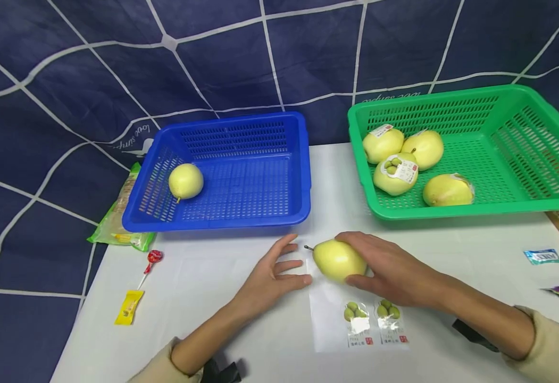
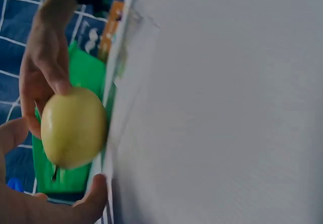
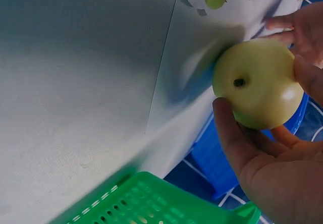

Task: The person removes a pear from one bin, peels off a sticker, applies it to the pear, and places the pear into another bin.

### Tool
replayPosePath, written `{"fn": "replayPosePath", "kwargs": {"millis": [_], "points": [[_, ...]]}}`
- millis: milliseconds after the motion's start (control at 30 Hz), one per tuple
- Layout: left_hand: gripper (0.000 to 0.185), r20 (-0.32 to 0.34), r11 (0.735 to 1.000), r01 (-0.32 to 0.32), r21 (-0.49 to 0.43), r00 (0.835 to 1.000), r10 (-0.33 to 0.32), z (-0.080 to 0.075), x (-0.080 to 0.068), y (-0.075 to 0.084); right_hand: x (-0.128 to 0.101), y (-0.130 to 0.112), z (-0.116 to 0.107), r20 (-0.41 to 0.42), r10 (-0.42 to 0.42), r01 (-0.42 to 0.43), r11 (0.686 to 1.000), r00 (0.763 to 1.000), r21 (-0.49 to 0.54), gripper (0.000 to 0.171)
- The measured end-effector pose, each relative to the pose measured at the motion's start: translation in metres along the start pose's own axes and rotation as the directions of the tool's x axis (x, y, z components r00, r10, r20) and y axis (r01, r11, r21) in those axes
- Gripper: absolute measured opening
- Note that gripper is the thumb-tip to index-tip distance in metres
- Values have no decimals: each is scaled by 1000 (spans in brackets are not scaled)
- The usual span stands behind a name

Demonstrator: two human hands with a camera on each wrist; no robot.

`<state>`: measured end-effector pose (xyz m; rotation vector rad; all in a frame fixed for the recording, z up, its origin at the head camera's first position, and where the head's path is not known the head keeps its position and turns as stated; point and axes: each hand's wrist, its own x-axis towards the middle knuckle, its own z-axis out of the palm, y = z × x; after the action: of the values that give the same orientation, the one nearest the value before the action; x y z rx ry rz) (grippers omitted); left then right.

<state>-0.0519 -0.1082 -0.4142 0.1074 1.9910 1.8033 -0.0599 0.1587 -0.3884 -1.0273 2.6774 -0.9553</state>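
Note:
A yellow-green pear [image 1: 339, 260] is gripped by my right hand [image 1: 394, 268] between thumb and fingers, its stem pointing left. Facing it from the left, my left hand [image 1: 272, 276] has its fingers spread and holds nothing. In the right wrist view the pear [image 3: 257, 82] shows its dark blossom end, with fingers around it. The left wrist view shows the pear [image 2: 74, 125] apart from the left hand's thumb and fingers. Beneath the right hand lies a clear sticker sheet [image 1: 329, 330] with two pear-picture labels [image 1: 358, 322] along its right part.
A blue basket [image 1: 219, 223] at back left holds one pear [image 1: 185, 181]. In the green basket [image 1: 499, 210], at back right, lie several pears, some with labels. A lollipop [image 1: 155, 256], yellow packet [image 1: 129, 307] and green-edged bag [image 1: 121, 213] lie left; a blue-white packet [image 1: 542, 256] lies right.

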Motion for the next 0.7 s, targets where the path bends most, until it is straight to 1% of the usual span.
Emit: {"fn": "replayPosePath", "kwargs": {"millis": [67,133,233,300,367,400,433,500,567,600,633,667,700], "points": [[86,72,999,44,0,996,-44,6,7,2,0,0,1,-6,-15,15,1000,1000,6,60],[85,115,998,58,-10,992,-56,10,14,2,1,0,2,-3,-35,35,999,999,23,59],[74,163,1000,27,-2,986,-26,13,24,2,1,-1,3,10,-34,34,999,999,30,60],[65,180,1000,7,11,984,-9,13,28,1,0,-2,4,0,-16,16,1000,1000,6,61],[57,189,1000,-2,16,982,-1,13,31,1,-3,-4,5,-51,-4,2,999,999,-44,63],[55,189,1000,0,9,982,-2,13,31,1,-5,-5,5,-94,-11,5,998,995,-66,63],[55,185,1000,1,3,983,-2,13,32,0,-8,-6,6,-144,-26,14,996,989,-86,61],[55,179,1000,13,-22,984,-9,13,32,0,-13,-7,6,-242,-71,45,993,968,-113,50],[55,176,999,19,-39,984,-12,12,32,-1,-19,-8,7,-305,-105,83,993,947,-84,39],[56,173,999,21,-41,985,-14,11,32,-2,-22,-9,8,-309,-108,98,994,945,-49,34],[56,169,999,23,-39,985,-17,11,31,-2,-25,-10,9,-296,-103,105,994,950,-10,30],[56,167,999,28,-37,986,-22,11,31,-2,-29,-10,11,-266,-88,103,994,960,43,27],[56,169,999,28,-34,985,-22,10,31,-2,-33,-10,14,-229,-67,91,992,971,93,27]]}}
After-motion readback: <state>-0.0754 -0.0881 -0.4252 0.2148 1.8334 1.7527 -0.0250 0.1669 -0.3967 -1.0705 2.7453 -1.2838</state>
